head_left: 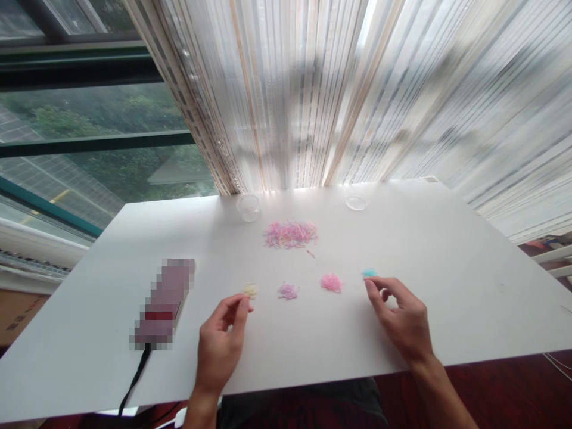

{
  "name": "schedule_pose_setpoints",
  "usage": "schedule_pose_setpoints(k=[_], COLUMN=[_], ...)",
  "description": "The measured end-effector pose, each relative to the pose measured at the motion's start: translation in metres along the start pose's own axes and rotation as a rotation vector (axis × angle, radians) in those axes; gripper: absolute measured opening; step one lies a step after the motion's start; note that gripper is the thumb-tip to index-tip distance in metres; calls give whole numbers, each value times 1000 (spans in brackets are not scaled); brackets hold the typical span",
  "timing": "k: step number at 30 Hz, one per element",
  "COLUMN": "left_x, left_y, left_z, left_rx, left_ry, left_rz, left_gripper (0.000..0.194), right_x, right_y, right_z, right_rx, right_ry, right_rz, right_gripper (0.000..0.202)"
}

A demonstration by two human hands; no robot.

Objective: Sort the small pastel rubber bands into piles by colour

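At the front left of the white table, my left hand point(226, 333) has its thumb and forefinger pinched at the edge of a small pale yellow pile point(251, 290). My right hand point(397, 316) pinches thumb and forefinger just by a small blue pile point(369, 273). Anything between either pair of fingertips is too small to make out. Between the hands lie a purple pile point(288, 291) and a pink pile point(331, 283). Behind them spreads a larger mixed heap point(290, 234) of thin short strips, mostly pink and purple, with a loose strip point(310, 254) at its lower right.
Along the back of the white table point(447, 256) stand a clear round container point(249, 207) and a clear round lid or dish point(356, 203). A pixelated flat object point(165, 301) with a black cord point(134, 381) lies at left. Striped curtains point(295, 95) hang behind, beside a window.
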State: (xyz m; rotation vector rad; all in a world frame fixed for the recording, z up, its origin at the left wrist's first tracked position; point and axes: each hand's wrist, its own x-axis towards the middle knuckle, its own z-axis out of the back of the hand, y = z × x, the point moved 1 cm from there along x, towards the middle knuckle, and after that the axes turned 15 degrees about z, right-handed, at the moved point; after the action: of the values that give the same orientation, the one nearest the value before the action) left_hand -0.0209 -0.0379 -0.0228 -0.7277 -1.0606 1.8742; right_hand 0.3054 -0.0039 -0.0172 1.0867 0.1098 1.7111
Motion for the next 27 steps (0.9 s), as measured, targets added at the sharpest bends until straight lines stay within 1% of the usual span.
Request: schedule_pose_setpoints(k=[1, 3, 5, 7, 10, 12, 14, 16, 19, 21, 24, 27], left_x=[-5, -14, -19, -20, -19, -18, -18, -19, -20, -21, -20, -21], left_y=[0, -2, -4, -6, -7, -6, -4, -2, -1, -2, -3, -4], left_z=[-6, -16, -23, -27, -27, -27, -27, -27, -28, -28, -27, -28], left_rx=[-14, -42, -59, -68, -79, -81, -79, -79, -81, -73, -54, -37], left_ry=[59, 129, 172, 197, 206, 211, 221, 230, 233, 235, 235, 223], left_rz=[-20, -52, -66, -77, -92, -100, -110, -123, -130, -126, -136, -141], left_gripper=[34, 31, 29, 27, 28, 29, 29, 28, 27, 26, 27, 25], right_x=[6, 21, 42, 63, 90, 100, 105, 107, 106, 104, 93, 67], right_y=[5, 14, 19, 20, 17, 14, 12, 11, 12, 15, 30, 53], right_z=[-3, -12, -24, -40, -67, -84, -96, -104, -107, -101, -84, -64], right_rx=[38, 90, 98, 32, -15, -47, -64, -69, -56, -30, 44, 150], right_ry=[45, 147, 299, 455, 540, 584, 611, 623, 623, 610, 581, 533], right_rz=[42, 104, 125, 107, 104, 107, 124, 143, 158, 158, 151, 119], right_gripper=[26, 23, 20, 17, 10, 5, 11, 16, 19, 20, 19, 18])
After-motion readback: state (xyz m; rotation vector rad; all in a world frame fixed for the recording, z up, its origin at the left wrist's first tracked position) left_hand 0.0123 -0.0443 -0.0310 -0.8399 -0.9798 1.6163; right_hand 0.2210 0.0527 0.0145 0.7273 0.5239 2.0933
